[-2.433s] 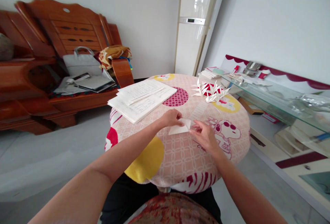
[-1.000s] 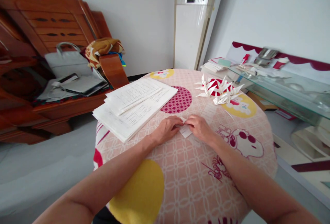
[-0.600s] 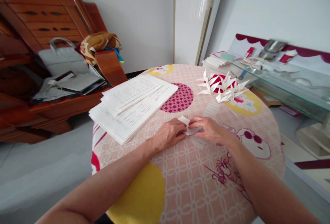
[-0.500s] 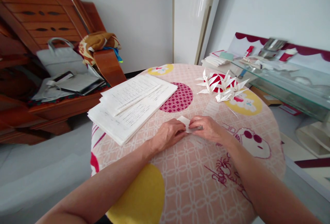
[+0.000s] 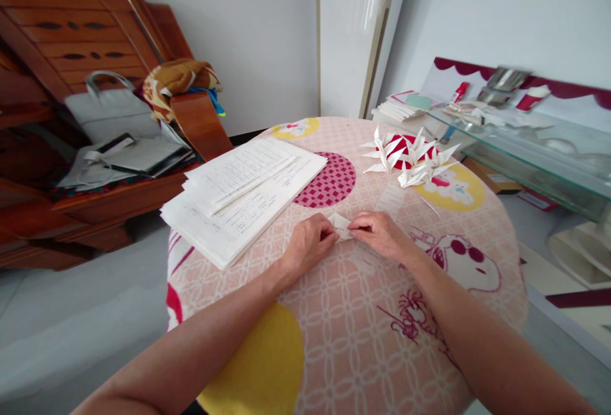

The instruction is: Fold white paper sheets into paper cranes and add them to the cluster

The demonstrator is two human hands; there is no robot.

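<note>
A small folded piece of white paper (image 5: 340, 225) lies on the round table's pink patterned cloth (image 5: 363, 313). My left hand (image 5: 309, 244) pinches its left side with curled fingers. From the right, my right hand (image 5: 378, 234) presses and pinches the other side. Most of the paper is hidden between the two hands. Beyond the hands lie several finished white paper cranes (image 5: 410, 160).
A thick stack of printed sheets (image 5: 241, 192) sits on the table's left part. A wooden bench (image 5: 95, 71) with a grey bag (image 5: 111, 109) stands at left. A glass shelf (image 5: 525, 141) with cups runs along the right. A tall white cabinet (image 5: 351, 33) stands behind.
The paper has been folded from a wider flat shape into a smaller piece. Both hands have closed in on it and the view has tilted down toward the table.
</note>
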